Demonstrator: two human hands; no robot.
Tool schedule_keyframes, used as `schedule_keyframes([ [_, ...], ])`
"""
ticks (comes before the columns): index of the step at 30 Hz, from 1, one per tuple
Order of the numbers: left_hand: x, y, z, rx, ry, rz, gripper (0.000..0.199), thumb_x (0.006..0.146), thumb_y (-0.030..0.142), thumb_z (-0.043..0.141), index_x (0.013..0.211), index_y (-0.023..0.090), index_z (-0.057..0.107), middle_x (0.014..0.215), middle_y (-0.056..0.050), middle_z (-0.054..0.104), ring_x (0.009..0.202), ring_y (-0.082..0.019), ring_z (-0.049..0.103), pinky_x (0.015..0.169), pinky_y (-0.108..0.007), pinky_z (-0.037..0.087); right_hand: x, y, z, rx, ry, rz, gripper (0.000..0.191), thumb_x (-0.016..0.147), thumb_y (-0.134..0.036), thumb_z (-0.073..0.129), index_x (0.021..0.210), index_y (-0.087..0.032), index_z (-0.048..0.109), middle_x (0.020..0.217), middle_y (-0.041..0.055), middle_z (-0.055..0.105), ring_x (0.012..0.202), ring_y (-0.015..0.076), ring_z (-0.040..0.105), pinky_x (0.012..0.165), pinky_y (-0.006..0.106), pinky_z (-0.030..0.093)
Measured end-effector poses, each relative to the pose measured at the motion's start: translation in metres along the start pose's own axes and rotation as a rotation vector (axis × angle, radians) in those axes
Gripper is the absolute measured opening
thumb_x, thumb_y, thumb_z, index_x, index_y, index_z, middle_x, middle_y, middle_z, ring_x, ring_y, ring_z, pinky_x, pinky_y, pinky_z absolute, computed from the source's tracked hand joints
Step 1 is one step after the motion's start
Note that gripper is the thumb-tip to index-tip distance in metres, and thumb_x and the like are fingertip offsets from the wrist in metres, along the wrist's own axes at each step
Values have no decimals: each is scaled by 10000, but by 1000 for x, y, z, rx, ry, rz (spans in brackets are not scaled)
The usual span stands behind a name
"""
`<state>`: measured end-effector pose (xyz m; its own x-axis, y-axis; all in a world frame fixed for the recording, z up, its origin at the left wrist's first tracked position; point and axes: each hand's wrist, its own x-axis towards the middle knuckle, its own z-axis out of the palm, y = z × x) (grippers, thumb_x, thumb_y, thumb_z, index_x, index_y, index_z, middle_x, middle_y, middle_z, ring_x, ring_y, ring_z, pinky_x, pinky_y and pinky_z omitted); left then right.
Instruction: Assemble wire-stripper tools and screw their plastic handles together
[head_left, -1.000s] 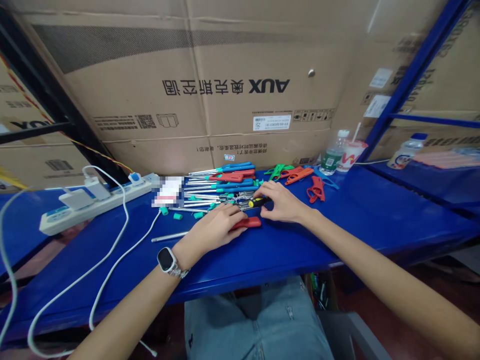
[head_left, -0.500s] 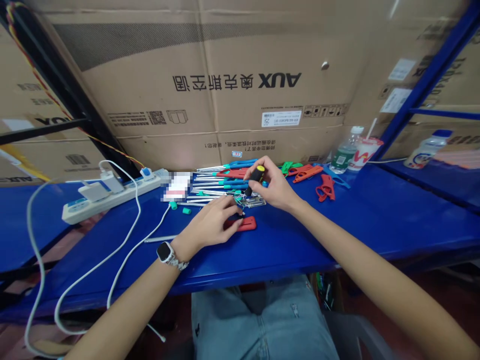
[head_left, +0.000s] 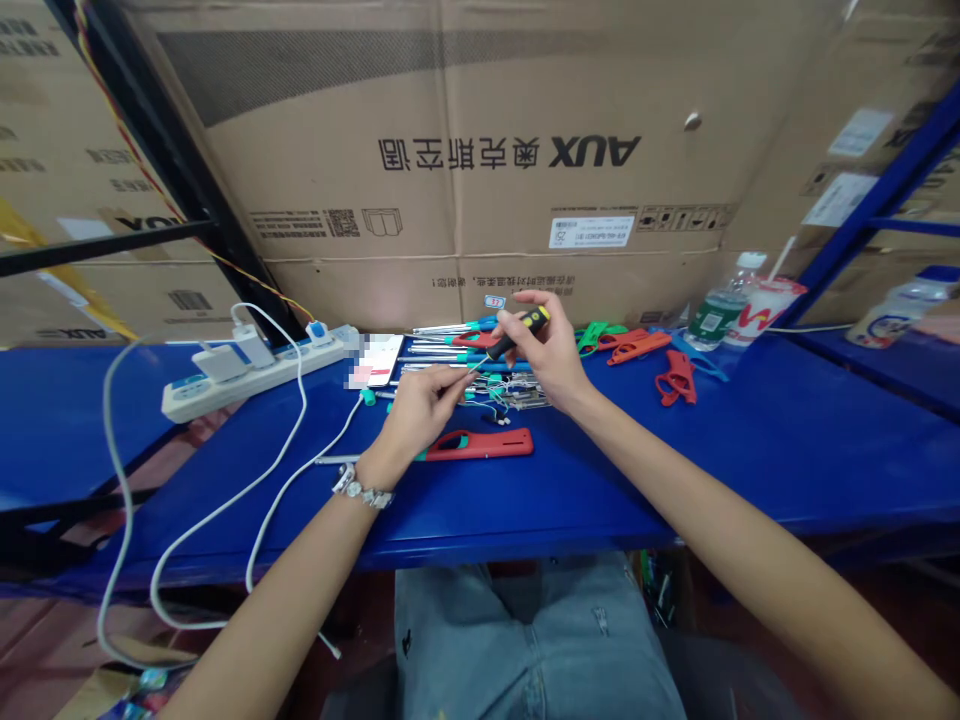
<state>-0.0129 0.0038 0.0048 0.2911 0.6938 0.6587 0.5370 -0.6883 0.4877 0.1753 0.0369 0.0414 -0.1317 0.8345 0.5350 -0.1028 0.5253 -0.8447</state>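
Note:
My right hand (head_left: 546, 350) grips a screwdriver (head_left: 519, 334) with a black and yellow handle, its thin shaft slanting down to the left. The fingers of my left hand (head_left: 424, 400) are pinched together at the screwdriver's tip; whatever small thing they hold is hidden. Below them a red long-nosed lighter (head_left: 495, 443) lies on the blue table, its metal tube partly behind my left wrist. Between the hands and the carton are several similar lighters with metal tubes (head_left: 442, 345), blue or red handles and green collars. Loose metal parts and thin wires (head_left: 517, 390) sit beneath my right hand.
Green, orange and red handle shells (head_left: 676, 377) lie to the right. Behind them stand a water bottle (head_left: 716, 315) and a cup with a straw (head_left: 761, 312). At left are a white power strip (head_left: 262, 375) and cables. A large carton (head_left: 495, 210) walls the back.
My left hand has lifted off the red lighter and moved up to the screwdriver's tip. The screwdriver has tilted from upright to slanting. The view has shifted slightly.

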Motion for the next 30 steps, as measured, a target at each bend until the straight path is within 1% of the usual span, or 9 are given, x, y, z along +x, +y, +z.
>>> schedule_keyframes([
  [2,0,-3,-2,-42,-4,-72,326,1009,381,567,813,196,750,692,-23,720,637,-170,639,657,-319,514,0,2,8,38,-94,54,556,786,-697,721,1088,-277,517,885,21,700,688,167,636,559,318,535],
  [4,0,-7,-6,-22,-37,-90,356,999,405,568,772,201,750,736,-36,752,702,-190,668,702,-338,530,-2,7,13,39,-163,75,539,775,-715,719,1018,-260,562,904,39,717,650,164,623,550,336,545],
  [6,1,-10,-13,36,-42,-80,277,961,389,603,831,205,764,831,-51,777,804,-218,688,776,-372,542,-4,12,15,17,-182,74,512,786,-716,705,945,-250,566,875,38,721,601,157,610,545,348,552],
  [9,2,-16,-25,64,33,-85,192,895,254,588,971,198,755,1003,-69,778,943,-240,690,894,-421,543,-9,21,15,-25,-203,75,453,823,-676,694,891,-251,549,835,36,716,622,175,641,618,389,591],
  [12,3,-22,-31,20,86,-148,265,848,133,477,910,189,728,962,-58,764,934,-223,694,896,-405,556,-14,29,18,-66,-260,86,392,856,-622,685,869,-255,548,831,49,704,640,193,651,661,430,599],
  [15,3,-24,-28,46,61,-181,264,812,96,466,849,185,712,908,-45,758,893,-214,693,862,-384,566,-17,35,24,-75,-313,90,362,888,-598,650,896,-252,546,871,64,697,678,205,665,705,449,602],
  [19,3,-22,-24,74,33,-159,264,798,68,479,839,184,713,927,-52,764,908,-217,689,879,-398,562,-18,39,30,-92,-321,105,373,889,-606,640,910,-247,537,883,58,687,705,203,674,736,440,603],
  [23,3,-19,-24,71,14,-154,255,798,51,493,839,182,707,913,-54,765,875,-209,690,846,-386,567,-18,40,29,-91,-311,95,349,900,-578,644,899,-244,546,878,61,684,710,207,678,747,454,604],
  [30,2,-20,-24,92,-34,-198,221,788,71,519,872,173,696,916,-58,754,878,-203,684,853,-373,562,-18,43,21,7,-222,111,396,855,-608,688,905,-238,556,848,56,713,688,200,693,689,407,614],
])
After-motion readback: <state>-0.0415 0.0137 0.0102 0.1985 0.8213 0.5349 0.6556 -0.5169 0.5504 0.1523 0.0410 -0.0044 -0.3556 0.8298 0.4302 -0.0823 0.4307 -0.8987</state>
